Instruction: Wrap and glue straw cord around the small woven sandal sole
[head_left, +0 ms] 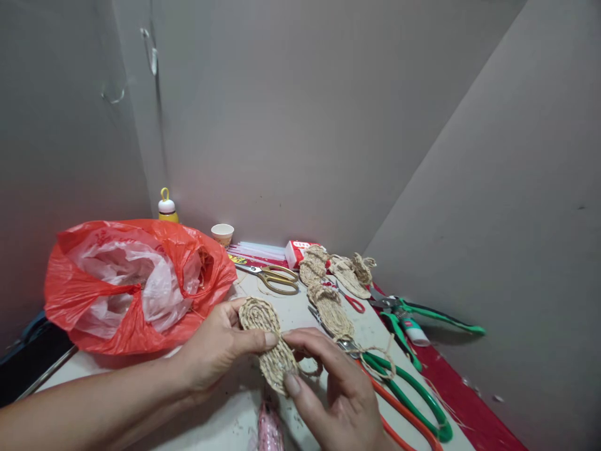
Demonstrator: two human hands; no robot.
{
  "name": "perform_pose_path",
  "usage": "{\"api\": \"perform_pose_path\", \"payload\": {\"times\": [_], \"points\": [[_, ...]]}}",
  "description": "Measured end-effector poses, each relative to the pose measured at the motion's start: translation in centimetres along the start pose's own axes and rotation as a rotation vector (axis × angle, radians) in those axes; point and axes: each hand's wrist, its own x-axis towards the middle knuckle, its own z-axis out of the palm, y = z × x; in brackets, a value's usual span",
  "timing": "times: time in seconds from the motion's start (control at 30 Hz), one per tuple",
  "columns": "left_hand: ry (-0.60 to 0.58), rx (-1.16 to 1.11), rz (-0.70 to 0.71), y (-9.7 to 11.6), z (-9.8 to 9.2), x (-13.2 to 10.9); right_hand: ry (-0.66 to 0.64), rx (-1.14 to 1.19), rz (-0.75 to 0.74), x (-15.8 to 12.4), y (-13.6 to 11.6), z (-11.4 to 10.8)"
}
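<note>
A small woven straw shoe sole (263, 329), made of coiled twisted cord, is held up over the table's near side. My left hand (225, 341) grips its left edge, with the thumb lying across the middle. On the right, my right hand (333, 382) pinches the lower end between thumb and fingers. A loop of cord (310, 366) hangs beside the sole near my right fingers. Just beyond my right hand lies a finished-looking woven slipper (331, 310) with a raised toe strap. Under the sole, a pink glittery object (270, 429) is partly in view; its kind is unclear.
A red plastic bag (107, 282) with white plastic inside fills the left. Gold-handled scissors (277, 279), a paper cup (222, 234) and a yellow bottle (168, 210) stand behind. To the right lie more woven slippers (350, 272), green pruning shears (436, 314) and large orange-and-green-handled tools (422, 401).
</note>
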Motion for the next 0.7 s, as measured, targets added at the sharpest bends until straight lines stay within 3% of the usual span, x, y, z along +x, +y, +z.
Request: {"api": "perform_pose_path", "payload": {"times": [0.3, 0.43, 0.53, 0.7], "points": [[-0.054, 0.012, -0.009, 0.5, -0.7, 0.2, -0.012, 0.008, 0.255, -0.7, 0.5, 0.5], [-0.013, 0.111, 0.009, 1.8, -1.6, 0.7, 0.008, 0.003, 0.248, -0.4, 0.7, 0.0], [0.075, 0.233, 0.134, 2.7, -2.2, 1.1, 0.015, -0.027, 0.210, -0.3, 0.9, -0.3], [0.031, 0.436, 0.218, 3.6, -2.4, 1.0, -0.020, -0.068, 0.126, 0.5, 0.6, -0.6]]}}
